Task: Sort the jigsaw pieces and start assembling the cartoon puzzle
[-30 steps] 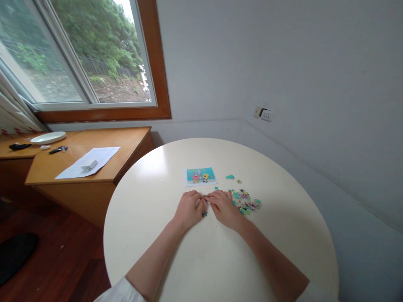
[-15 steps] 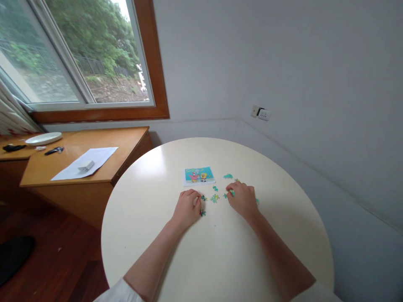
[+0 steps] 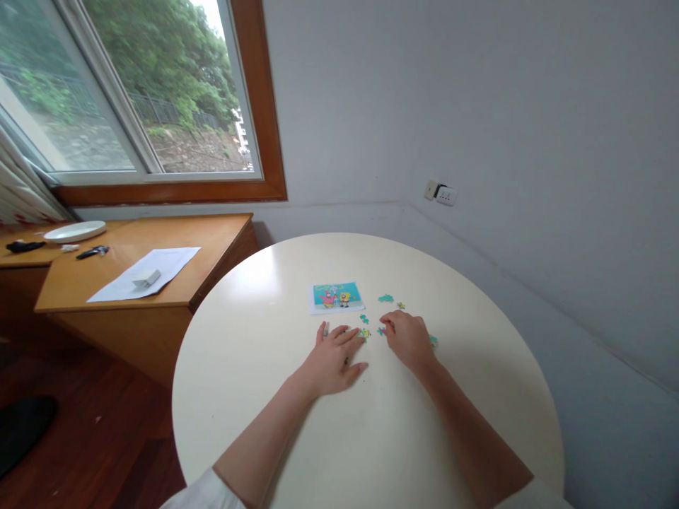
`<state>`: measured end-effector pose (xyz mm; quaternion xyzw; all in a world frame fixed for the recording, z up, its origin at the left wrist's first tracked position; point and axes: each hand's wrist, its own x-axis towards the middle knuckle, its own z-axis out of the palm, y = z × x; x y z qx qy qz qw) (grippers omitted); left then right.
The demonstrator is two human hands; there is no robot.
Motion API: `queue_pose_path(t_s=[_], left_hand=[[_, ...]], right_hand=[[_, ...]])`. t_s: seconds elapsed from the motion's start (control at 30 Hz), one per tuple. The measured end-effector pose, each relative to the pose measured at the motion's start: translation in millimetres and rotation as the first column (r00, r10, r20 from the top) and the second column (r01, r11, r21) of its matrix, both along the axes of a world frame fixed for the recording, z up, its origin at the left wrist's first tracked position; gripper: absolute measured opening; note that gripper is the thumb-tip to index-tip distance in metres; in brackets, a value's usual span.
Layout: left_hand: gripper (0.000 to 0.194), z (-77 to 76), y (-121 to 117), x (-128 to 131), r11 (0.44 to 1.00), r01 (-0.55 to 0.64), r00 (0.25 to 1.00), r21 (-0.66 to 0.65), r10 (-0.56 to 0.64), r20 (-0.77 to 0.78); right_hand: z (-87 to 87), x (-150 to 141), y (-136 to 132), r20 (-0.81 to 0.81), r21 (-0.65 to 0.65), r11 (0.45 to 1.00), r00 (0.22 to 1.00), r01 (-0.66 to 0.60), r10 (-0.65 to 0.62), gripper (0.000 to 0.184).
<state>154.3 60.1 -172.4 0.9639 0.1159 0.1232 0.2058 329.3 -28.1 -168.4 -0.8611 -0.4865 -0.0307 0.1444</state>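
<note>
My left hand (image 3: 334, 360) lies palm down on the white round table (image 3: 238, 396) with its fingers spread, partly covering jigsaw puzzle pieces. Yellow-green puzzle pieces (image 3: 365, 333) show by its fingertips. My right hand (image 3: 408, 336) is closed, thumb and fingers pressed together; what they hold, if anything, is hidden. Beside its fingertips lies a small green and pink puzzle piece (image 3: 381, 331). Between the hands, farther up, is a teal piece (image 3: 364, 319). A picture card (image 3: 337, 297) with cartoon figures on teal lies beyond my left hand.
Joined teal pieces (image 3: 385, 298) and a yellowish piece (image 3: 401, 305) lie beyond my right hand, with another green piece (image 3: 433, 341) at its right. A wooden desk (image 3: 212, 230) at left bears a paper sheet (image 3: 172, 261), a small white box (image 3: 146, 278) and a white plate (image 3: 77, 231).
My left hand has opened from a curled pose, its fingers spreading to the right over the pieces. My right hand stays closed in nearly the same place.
</note>
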Motion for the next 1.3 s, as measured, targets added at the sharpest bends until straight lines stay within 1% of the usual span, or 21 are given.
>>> queue_pose_path(t_s=[0.07, 0.13, 0.2, 0.27, 0.47, 0.6, 0.73, 0.83, 0.97, 1.13, 1.2, 1.3], left_hand=[[0.039, 0.3, -0.9, 0.3, 1.000, 0.008, 1.000, 0.011, -0.008, -0.025], [0.030, -0.2, -0.5, 0.8, 1.000, -0.014, 0.999, 0.018, 0.014, -0.029], [0.024, -1.1, 0.6, 1.3, 0.998, -0.054, 0.998, 0.018, 0.055, -0.022], [0.021, -2.1, 1.6, 1.6, 0.996, -0.088, 0.996, 0.011, 0.088, -0.017], [0.020, -4.0, 2.8, 3.1, 0.991, -0.135, 0.991, -0.018, 0.135, 0.003], [0.021, -5.8, 3.4, 3.8, 0.987, -0.154, 0.988, -0.035, 0.155, 0.007], [0.021, -7.4, 4.1, 3.3, 0.985, -0.167, 0.986, -0.050, 0.168, 0.017], [0.022, -7.2, 4.0, 2.8, 0.983, -0.169, 0.985, -0.067, 0.172, 0.034], [0.021, -4.9, 3.6, 2.7, 0.981, -0.179, 0.982, -0.076, 0.183, 0.043], [0.020, -2.4, 3.7, 2.2, 0.978, -0.192, 0.980, -0.077, 0.196, 0.041], [0.021, -2.6, 3.0, 1.7, 0.983, -0.168, 0.985, -0.074, 0.171, 0.038], [0.028, -4.3, 0.7, 1.1, 0.995, -0.080, 0.996, -0.062, 0.082, 0.026]], right_hand=[[2.9, 2.3, -2.5, 0.041, -0.020, 0.997, 0.996, 0.074, -0.074, 0.025], [4.4, 3.8, -4.5, 0.071, -0.065, 0.990, 0.990, 0.123, -0.118, 0.023], [3.9, 4.1, -5.3, 0.083, -0.106, 0.985, 0.989, 0.133, -0.124, 0.021], [1.7, 3.6, -4.9, 0.081, -0.119, 0.985, 0.990, 0.121, -0.112, 0.021], [-6.8, 0.7, -1.5, 0.021, -0.055, 0.997, 0.998, 0.056, -0.055, 0.019], [-7.0, -1.3, -0.6, 0.006, -0.048, 0.999, 1.000, 0.026, -0.026, 0.016], [-6.3, -2.5, 0.0, 0.006, -0.046, 0.998, 1.000, 0.030, -0.030, 0.012], [-9.1, -3.1, 1.5, 0.001, 0.009, 1.000, 1.000, 0.007, -0.007, 0.012], [-13.0, -4.6, 3.6, -0.022, 0.102, 0.993, 0.998, -0.060, 0.062, 0.011], [-12.4, -7.5, 4.6, -0.007, 0.117, 0.990, 0.996, -0.083, 0.084, 0.012], [-12.4, -8.4, 5.3, -0.001, 0.129, 0.988, 0.996, -0.089, 0.090, 0.013], [-14.3, -9.4, 7.2, 0.030, 0.167, 0.980, 0.995, -0.103, 0.100, 0.014]])
